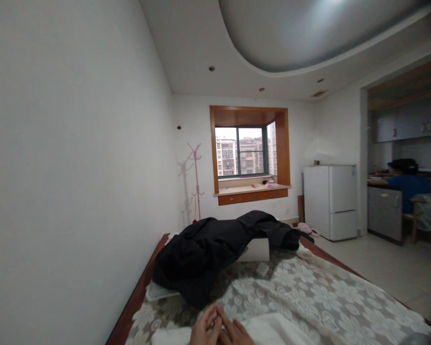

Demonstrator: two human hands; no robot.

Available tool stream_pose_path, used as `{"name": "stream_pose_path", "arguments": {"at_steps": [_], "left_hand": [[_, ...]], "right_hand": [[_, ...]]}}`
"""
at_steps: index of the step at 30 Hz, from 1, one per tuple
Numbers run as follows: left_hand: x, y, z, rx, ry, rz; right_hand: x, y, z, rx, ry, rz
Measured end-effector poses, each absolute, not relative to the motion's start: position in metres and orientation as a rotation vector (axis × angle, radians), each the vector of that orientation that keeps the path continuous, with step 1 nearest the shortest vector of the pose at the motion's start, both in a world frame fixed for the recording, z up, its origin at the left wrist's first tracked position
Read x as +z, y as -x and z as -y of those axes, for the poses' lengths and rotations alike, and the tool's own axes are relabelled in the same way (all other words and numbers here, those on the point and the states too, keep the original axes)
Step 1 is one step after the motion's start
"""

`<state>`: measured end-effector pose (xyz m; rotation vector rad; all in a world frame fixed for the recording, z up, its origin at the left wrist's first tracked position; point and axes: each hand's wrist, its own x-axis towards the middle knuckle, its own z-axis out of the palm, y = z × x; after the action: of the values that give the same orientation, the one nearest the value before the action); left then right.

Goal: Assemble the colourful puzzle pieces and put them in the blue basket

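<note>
Bedroom, bed (345,297), dark coat (208,249), two hands at the near edge.
Coat sprawls across the bed ahead of both hands, long axis left to right; left hand (205,330) and right hand (235,333) touch together on white cloth (273,330), fingers loosely curled, holding nothing.

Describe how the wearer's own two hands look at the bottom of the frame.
Only part of each shows: the left hand and right hand are bare, with no gloves. No ring, watch or sleeve can be seen; the wrists are cut off by the frame's lower edge.
</note>
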<state>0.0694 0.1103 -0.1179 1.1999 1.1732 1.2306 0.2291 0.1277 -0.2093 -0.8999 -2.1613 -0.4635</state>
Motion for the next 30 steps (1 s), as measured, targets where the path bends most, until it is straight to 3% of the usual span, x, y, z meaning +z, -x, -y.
{"name": "stream_pose_path", "arguments": {"at_steps": [5, 16, 30], "left_hand": [[-0.113, -0.074, -0.1, 1.245, -1.221, -1.16], [-0.104, -0.079, -0.086, 1.23, -1.337, -1.204], [-0.102, -0.08, -0.086, 1.204, -1.247, -1.215]], "right_hand": [[-0.22, -0.236, -0.138, -0.322, 0.871, 2.342], [-0.162, -0.238, -0.102, 0.263, 1.11, 2.528], [-0.146, -0.245, -0.09, 0.256, 1.06, 2.485]]}}
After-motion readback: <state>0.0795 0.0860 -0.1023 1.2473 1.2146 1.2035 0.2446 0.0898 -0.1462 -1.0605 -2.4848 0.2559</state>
